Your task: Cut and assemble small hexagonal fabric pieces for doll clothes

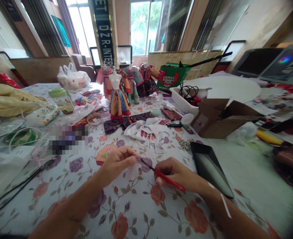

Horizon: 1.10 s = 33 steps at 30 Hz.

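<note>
My left hand (118,162) rests on the flowered tablecloth (136,205) with its fingers pinched together on a small pale piece of material (134,169) at its fingertips. My right hand (176,172) grips a thin red tool (167,179) like a pen, its dark tip pointing left toward the left fingertips. The two hands lie close together near the table's front middle. A small orange and pink patch (103,154) lies just left of my left hand.
A black tray (210,167) lies right of my right hand. Behind are white printed cloth (148,131), dark fabric pieces (126,121), small dress forms in colourful dresses (118,96), an open cardboard box (221,119), a jar (61,99), a green bag (173,76), cables (17,189) at left.
</note>
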### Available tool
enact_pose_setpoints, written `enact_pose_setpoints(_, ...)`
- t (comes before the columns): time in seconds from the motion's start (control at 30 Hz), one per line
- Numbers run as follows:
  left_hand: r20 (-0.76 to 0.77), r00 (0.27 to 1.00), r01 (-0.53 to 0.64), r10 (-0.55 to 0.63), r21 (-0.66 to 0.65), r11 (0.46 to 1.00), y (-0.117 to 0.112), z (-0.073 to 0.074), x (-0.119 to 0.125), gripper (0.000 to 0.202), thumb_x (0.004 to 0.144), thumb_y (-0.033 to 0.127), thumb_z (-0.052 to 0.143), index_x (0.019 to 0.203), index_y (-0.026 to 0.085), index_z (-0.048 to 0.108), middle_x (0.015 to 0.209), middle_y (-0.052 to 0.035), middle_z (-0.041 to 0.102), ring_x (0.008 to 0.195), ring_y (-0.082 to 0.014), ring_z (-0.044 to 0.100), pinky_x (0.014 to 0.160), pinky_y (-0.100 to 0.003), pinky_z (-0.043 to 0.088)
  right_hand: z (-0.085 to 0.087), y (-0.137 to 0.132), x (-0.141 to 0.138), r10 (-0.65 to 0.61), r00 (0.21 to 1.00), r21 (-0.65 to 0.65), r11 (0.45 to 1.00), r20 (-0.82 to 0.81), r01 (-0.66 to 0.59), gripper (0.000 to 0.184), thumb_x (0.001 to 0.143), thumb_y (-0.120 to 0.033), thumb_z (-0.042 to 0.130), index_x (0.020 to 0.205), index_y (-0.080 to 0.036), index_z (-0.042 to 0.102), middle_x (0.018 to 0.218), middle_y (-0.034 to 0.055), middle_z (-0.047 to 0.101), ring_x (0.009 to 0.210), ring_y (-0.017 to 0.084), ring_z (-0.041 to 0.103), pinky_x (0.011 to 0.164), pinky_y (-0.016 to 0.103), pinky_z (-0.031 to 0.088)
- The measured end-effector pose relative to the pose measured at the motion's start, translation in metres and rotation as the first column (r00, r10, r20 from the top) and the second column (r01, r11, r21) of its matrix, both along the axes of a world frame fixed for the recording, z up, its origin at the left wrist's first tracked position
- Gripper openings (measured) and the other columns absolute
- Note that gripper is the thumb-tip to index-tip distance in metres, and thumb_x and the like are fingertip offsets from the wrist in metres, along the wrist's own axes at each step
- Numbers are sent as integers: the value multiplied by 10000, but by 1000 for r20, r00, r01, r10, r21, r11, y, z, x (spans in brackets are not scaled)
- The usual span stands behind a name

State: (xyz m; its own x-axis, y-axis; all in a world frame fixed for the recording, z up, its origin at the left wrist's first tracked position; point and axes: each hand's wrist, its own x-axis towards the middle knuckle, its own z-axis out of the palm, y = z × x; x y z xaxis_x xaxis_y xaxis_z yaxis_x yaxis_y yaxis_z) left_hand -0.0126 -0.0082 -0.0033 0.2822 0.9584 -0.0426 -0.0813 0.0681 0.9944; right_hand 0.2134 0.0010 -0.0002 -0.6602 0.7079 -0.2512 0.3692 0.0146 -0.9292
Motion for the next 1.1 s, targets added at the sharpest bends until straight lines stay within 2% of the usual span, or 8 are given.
enact_pose_setpoints(0.2,38,998,58,-57,-31,998,0,-3,-2,227,747,375,693,794,157,648,686,-25,636,627,-132,563,586,-240,406,2,0,-2,-16,1000,-20,1000,-4,16,444,640,-534,722,567,-122,573,475,-54,400,469,67,307,437,222,184)
enact_pose_setpoints(0.5,50,995,88,-85,-63,994,0,-1,-2,232,731,377,709,774,161,639,658,-21,637,637,-148,597,612,-256,434,3,-2,-3,-21,1000,-31,999,0,21,444,637,-532,721,549,-126,561,472,-55,406,466,63,301,429,217,182)
enact_pose_setpoints(0.87,-1,998,66,-66,-20,998,4,-5,-5,197,750,339,693,778,147,661,720,-44,663,665,-141,583,625,-249,418,-5,-2,-1,-43,999,-21,999,-7,43,381,695,-463,700,571,-126,570,487,-63,347,473,63,274,430,223,171)
enact_pose_setpoints(1.1,20,998,57,-57,-31,998,3,-5,-5,192,741,335,698,780,150,663,702,-23,645,635,-120,552,613,-233,401,-7,-2,0,-59,998,24,998,11,59,390,705,-462,690,558,-134,539,496,-63,320,480,64,262,437,226,170)
